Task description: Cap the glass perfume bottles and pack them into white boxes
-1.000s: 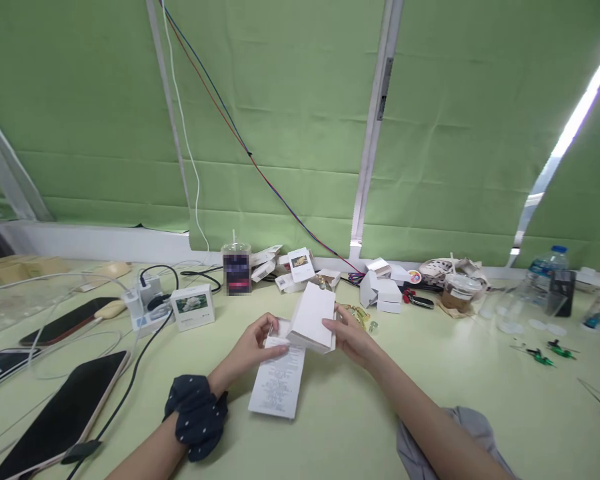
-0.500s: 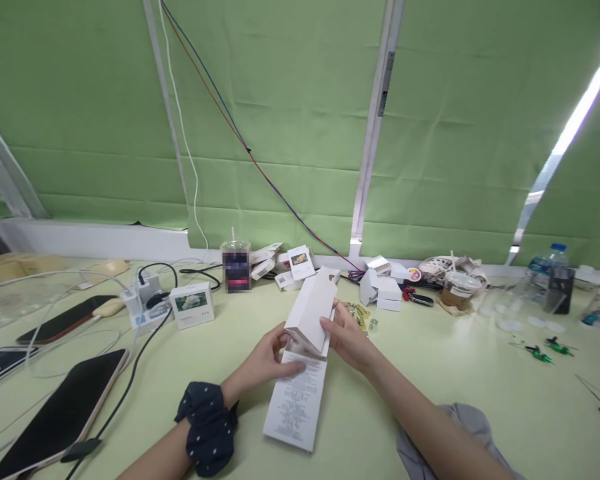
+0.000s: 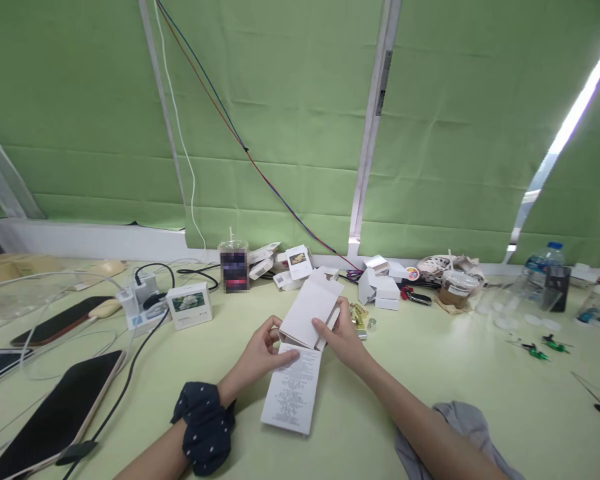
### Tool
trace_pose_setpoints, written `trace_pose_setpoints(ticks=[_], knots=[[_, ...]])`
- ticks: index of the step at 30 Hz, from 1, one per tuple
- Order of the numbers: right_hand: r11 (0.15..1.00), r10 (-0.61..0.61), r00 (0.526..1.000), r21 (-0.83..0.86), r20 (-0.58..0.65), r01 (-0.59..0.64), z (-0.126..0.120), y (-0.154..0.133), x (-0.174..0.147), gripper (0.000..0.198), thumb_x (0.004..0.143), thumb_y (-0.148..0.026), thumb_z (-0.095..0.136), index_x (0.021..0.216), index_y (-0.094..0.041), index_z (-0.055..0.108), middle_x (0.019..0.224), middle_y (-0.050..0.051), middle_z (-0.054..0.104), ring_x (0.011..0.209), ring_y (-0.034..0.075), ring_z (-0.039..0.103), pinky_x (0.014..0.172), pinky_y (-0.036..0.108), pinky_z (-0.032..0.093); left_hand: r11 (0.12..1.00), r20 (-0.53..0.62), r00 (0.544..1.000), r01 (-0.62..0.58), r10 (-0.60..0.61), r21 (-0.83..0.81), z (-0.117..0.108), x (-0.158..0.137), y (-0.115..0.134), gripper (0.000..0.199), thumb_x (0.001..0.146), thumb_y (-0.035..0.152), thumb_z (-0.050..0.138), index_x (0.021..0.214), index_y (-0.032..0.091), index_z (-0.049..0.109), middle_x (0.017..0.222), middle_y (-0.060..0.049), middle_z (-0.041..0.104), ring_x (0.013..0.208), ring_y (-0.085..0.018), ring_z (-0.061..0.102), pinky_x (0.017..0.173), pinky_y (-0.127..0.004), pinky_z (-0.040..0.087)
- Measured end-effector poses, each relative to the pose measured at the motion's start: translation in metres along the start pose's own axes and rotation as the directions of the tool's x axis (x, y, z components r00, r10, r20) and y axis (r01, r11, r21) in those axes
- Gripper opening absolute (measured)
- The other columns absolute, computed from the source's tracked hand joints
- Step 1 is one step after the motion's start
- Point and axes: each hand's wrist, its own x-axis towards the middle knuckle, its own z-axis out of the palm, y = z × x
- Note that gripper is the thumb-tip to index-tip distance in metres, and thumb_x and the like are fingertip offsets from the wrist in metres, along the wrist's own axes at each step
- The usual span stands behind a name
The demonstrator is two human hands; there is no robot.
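Observation:
Between my hands is a white cardboard box (image 3: 310,308), tilted, its plain face toward me. A white panel (image 3: 291,393) covered in small print extends from its near end down toward the table. My left hand (image 3: 260,350) pinches the left near corner, thumb lying across the top of the printed panel. On the right side, my right hand (image 3: 347,337) grips the box, thumb pressed on the plain face and fingers behind it, mostly hidden. Small gold-coloured pieces (image 3: 357,313) lie just beyond my right hand.
A small white box with a flower picture (image 3: 190,305) stands left, near a power strip (image 3: 147,307) and phones (image 3: 60,413) with cables. Opened white boxes (image 3: 380,287) and a lidded cup (image 3: 235,267) line the back. Green-handled tools (image 3: 535,351) lie right.
The box has turned so its plain face shows broader and flatter. The printed panel has risen slightly. Both hands keep their hold, and the view has shifted a little.

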Motion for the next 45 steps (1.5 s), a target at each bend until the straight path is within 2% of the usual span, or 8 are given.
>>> trace_pose_setpoints(ticks=[9, 13, 20, 25, 30, 35, 38, 45], knots=[[0.999, 0.024, 0.999, -0.044, -0.039, -0.026, -0.005, 0.0, 0.001, 0.044, 0.074, -0.033, 0.071, 0.105, -0.028, 0.039, 0.101, 0.004, 0.062, 0.093, 0.024, 0.06, 0.076, 0.037, 0.049, 1.0, -0.025, 1.0, 0.013, -0.014, -0.012, 0.0, -0.001, 0.003, 0.052, 0.065, 0.029, 0.08, 0.096, 0.024, 0.039, 0.087, -0.002, 0.071, 0.07, -0.02, 0.071, 0.055, -0.026, 0.054], [0.988, -0.001, 0.999, -0.155, -0.047, -0.006, -0.005, -0.004, 0.0, 0.041, 0.076, -0.033, 0.068, 0.105, -0.027, 0.039, 0.102, 0.004, 0.062, 0.094, 0.024, 0.06, 0.08, 0.039, 0.048, 1.0, -0.048, 0.999, 0.007, -0.008, -0.025, 0.002, -0.002, 0.007, 0.051, 0.067, 0.03, 0.079, 0.098, 0.024, 0.039, 0.091, -0.003, 0.071, 0.073, -0.02, 0.071, 0.057, -0.027, 0.055], [0.968, -0.065, 0.993, -0.237, 0.096, 0.087, -0.003, -0.009, -0.002, 0.041, 0.078, -0.031, 0.065, 0.113, -0.024, 0.045, 0.11, 0.008, 0.06, 0.099, 0.026, 0.058, 0.083, 0.038, 0.047, 1.0, -0.056, 0.998, -0.004, 0.003, -0.016, -0.001, 0.001, 0.001, 0.044, 0.068, 0.03, 0.077, 0.09, 0.022, 0.04, 0.081, 0.001, 0.069, 0.065, -0.018, 0.07, 0.053, -0.025, 0.053], [0.938, -0.103, 0.986, -0.318, 0.131, 0.14, -0.002, -0.013, -0.002, 0.046, 0.082, -0.031, 0.06, 0.123, -0.02, 0.043, 0.118, 0.009, 0.058, 0.105, 0.025, 0.057, 0.087, 0.039, 0.048, 1.0, -0.054, 0.998, -0.018, 0.018, -0.003, -0.001, 0.002, -0.002, 0.041, 0.07, 0.031, 0.076, 0.086, 0.022, 0.039, 0.077, 0.003, 0.067, 0.062, -0.016, 0.069, 0.051, -0.023, 0.052], [0.972, -0.063, 0.978, -0.211, 0.197, 0.106, -0.006, -0.009, 0.001, 0.054, 0.085, -0.035, 0.056, 0.136, -0.025, 0.039, 0.123, 0.009, 0.056, 0.097, 0.022, 0.061, 0.079, 0.036, 0.054, 0.999, -0.034, 0.999, -0.035, 0.035, -0.005, -0.002, 0.002, -0.002, 0.039, 0.072, 0.029, 0.074, 0.085, 0.022, 0.038, 0.082, 0.002, 0.068, 0.065, -0.016, 0.069, 0.053, -0.024, 0.053], [0.989, -0.035, 0.99, -0.137, 0.135, 0.054, -0.007, -0.006, 0.001, 0.084, 0.082, -0.034, 0.062, 0.147, -0.037, 0.009, 0.13, 0.008, 0.047, 0.068, 0.011, 0.059, 0.063, 0.029, 0.055, 0.999, -0.055, 0.998, -0.038, 0.038, 0.007, -0.004, 0.001, -0.001, 0.039, 0.073, 0.028, 0.074, 0.086, 0.022, 0.038, 0.085, 0.001, 0.068, 0.066, -0.016, 0.069, 0.054, -0.025, 0.053], [0.997, 0.0, 0.99, -0.076, 0.14, 0.011, -0.007, -0.007, 0.001, 0.092, 0.08, -0.032, 0.065, 0.146, -0.041, 0.001, 0.123, 0.007, 0.048, 0.057, 0.006, 0.053, 0.058, 0.027, 0.053, 0.999, -0.055, 0.998, -0.037, 0.036, -0.004, -0.004, 0.002, 0.0, 0.039, 0.073, 0.028, 0.074, 0.085, 0.022, 0.037, 0.086, 0.001, 0.067, 0.066, -0.015, 0.069, 0.054, -0.025, 0.053], [0.993, 0.064, 0.993, 0.093, 0.1, -0.073, -0.006, -0.006, 0.004, 0.095, 0.075, -0.035, 0.07, 0.146, -0.04, 0.007, 0.091, -0.001, 0.051, 0.059, 0.009, 0.058, 0.056, 0.027, 0.054, 0.997, -0.057, 0.996, -0.073, 0.071, -0.039, -0.001, 0.002, 0.002, 0.04, 0.074, 0.029, 0.073, 0.088, 0.023, 0.035, 0.09, 0.002, 0.065, 0.069, -0.016, 0.069, 0.055, -0.025, 0.054]])
